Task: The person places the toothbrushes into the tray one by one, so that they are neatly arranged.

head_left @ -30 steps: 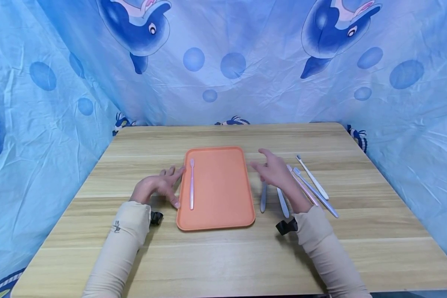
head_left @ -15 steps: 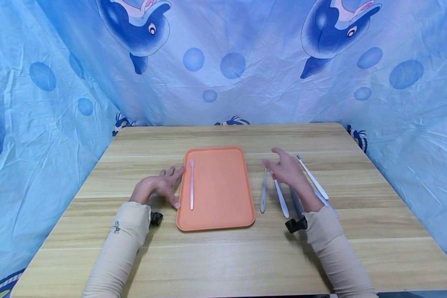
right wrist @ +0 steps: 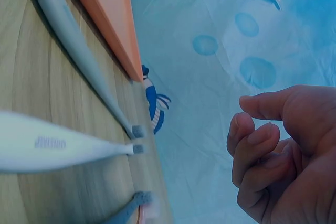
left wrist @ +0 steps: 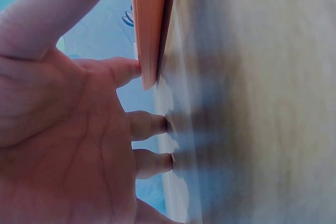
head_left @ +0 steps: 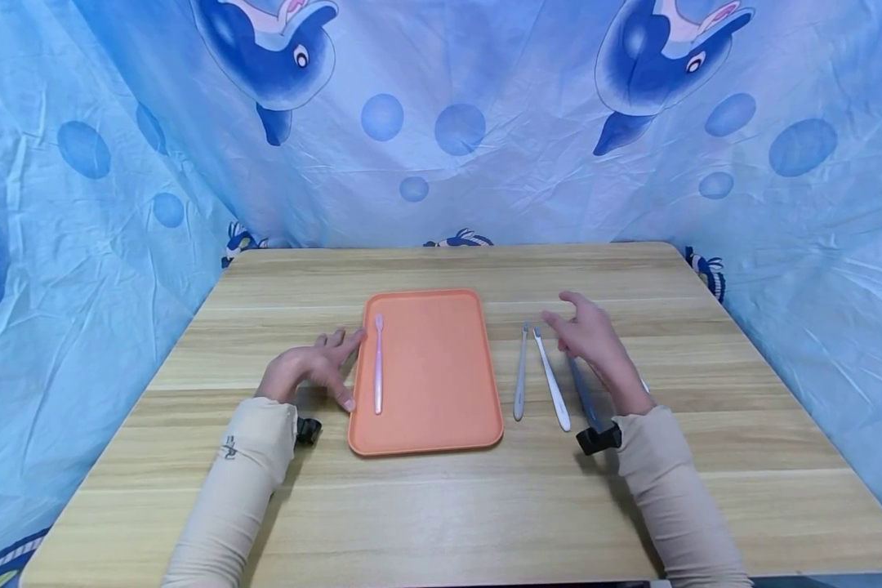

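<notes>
A pink toothbrush [head_left: 378,367] lies lengthwise along the left side of the orange tray [head_left: 441,384]. My left hand [head_left: 312,367] touches that side of the tray with spread fingers; in the left wrist view a fingertip meets the orange rim [left wrist: 149,35]. Over the toothbrushes on the right hovers my right hand [head_left: 591,339], its fingers loosely bent around nothing. Left of it lie a grey toothbrush [head_left: 520,376] and a white toothbrush [head_left: 553,384]. A dark blue-grey toothbrush [head_left: 582,396] lies partly beneath the hand. Other toothbrushes are mostly hidden by the hand and forearm.
All of this rests on a wooden table [head_left: 412,523]. A blue dolphin-print curtain [head_left: 441,196] hangs behind the table and along its sides. The grey toothbrush lies just right of the tray.
My right hand has moved right, away from the tray and across the toothbrushes, uncovering the heads of the grey and white ones. My left hand and the tray have stayed put.
</notes>
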{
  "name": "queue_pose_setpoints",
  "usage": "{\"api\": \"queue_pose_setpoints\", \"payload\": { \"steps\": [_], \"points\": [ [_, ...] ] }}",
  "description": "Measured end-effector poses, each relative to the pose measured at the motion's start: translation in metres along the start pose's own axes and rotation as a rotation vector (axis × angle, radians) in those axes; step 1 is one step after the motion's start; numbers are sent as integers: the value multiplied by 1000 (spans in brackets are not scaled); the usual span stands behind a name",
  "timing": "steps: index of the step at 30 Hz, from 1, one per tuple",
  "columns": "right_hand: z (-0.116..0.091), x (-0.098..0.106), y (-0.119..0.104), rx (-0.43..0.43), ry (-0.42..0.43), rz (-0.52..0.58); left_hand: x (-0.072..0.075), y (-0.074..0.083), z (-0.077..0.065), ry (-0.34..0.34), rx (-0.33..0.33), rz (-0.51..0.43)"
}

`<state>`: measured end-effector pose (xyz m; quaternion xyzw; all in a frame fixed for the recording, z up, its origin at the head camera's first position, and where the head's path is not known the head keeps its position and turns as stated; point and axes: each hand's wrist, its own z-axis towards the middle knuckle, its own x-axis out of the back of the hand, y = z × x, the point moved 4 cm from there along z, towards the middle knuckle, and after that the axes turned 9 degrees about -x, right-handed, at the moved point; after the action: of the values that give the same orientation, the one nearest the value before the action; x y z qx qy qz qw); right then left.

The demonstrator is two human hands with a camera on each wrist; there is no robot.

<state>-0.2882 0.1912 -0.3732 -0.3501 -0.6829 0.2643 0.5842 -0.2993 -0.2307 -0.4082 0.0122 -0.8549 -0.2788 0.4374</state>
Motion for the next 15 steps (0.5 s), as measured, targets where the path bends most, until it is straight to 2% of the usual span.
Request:
{"api": "queue_pose_setpoints", "payload": {
  "steps": [15],
  "points": [
    [4,27,33,-7,45,-52,1,0,0,-7,-7,6]
  ]
}}
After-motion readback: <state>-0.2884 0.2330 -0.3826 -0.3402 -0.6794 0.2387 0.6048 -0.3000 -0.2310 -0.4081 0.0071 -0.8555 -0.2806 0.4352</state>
